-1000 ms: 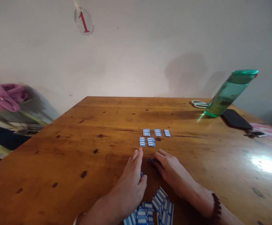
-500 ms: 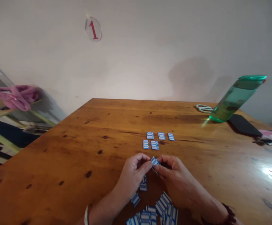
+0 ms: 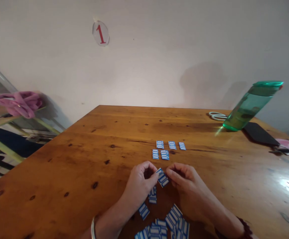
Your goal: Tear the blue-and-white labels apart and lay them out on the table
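Note:
Between the thumb and finger of my left hand (image 3: 142, 182) is a small sheet of blue-edged white labels (image 3: 162, 178), tilted above the table. My right hand (image 3: 188, 181) is beside its right edge, thumb and forefinger pinched together; whether anything is between them I cannot tell. Below my hands lies a loose pile of similar label sheets (image 3: 156, 229), with a fanned group (image 3: 173, 215) on its right. Two smaller bits, one label piece (image 3: 144, 211) and another label piece (image 3: 152, 196), lie by my left wrist, the latter partly hidden.
Beyond my hands, small label stacks (image 3: 159, 144) lie in two rows on the wooden table (image 3: 84, 166). At the right stand a tilted green bottle (image 3: 251, 106), a black flat case (image 3: 260, 133) and a white looped cord (image 3: 216, 116). A pink cloth (image 3: 20, 103) rests at the left.
My right fingers have come off the label sheet and sit just right of it. The sheet has shifted slightly left in my left hand and shows more of its face.

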Demonstrator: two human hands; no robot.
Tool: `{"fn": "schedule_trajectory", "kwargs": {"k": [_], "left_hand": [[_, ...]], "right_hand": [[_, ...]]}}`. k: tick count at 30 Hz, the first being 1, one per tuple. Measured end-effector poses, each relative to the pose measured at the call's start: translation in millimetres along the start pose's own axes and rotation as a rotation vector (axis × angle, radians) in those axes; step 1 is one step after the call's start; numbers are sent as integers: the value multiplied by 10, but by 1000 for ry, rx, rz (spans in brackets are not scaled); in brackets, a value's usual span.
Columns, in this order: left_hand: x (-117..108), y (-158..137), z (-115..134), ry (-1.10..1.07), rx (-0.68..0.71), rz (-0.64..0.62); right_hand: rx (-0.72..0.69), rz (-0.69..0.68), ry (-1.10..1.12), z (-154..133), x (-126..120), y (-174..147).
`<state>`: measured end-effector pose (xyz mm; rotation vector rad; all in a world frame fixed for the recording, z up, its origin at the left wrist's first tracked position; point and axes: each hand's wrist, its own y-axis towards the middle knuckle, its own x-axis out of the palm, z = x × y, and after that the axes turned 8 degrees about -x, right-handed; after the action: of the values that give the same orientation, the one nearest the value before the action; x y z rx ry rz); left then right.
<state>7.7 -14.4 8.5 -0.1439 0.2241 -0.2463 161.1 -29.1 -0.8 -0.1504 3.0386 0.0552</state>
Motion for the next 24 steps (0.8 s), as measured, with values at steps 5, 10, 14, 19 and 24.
{"fn": "schedule_trajectory", "kwargs": {"k": [5,10,14,19,24], "left_hand": [[6,-19,11,98,59,30],[11,-24,25,184,109,70],[16,-28,31,238,123,85],[12,-12,-2,210,142,79],[-59,61,-51,176,191,180]], "right_hand": [[-59,-9,-137,-2,-1,-5],[-106,-19,-286,-55,26,-22],[-146,-10,-364,-78,58,-34],[-116,18,-279,-42,-25,22],[87,261,-57,16,-353,167]]}}
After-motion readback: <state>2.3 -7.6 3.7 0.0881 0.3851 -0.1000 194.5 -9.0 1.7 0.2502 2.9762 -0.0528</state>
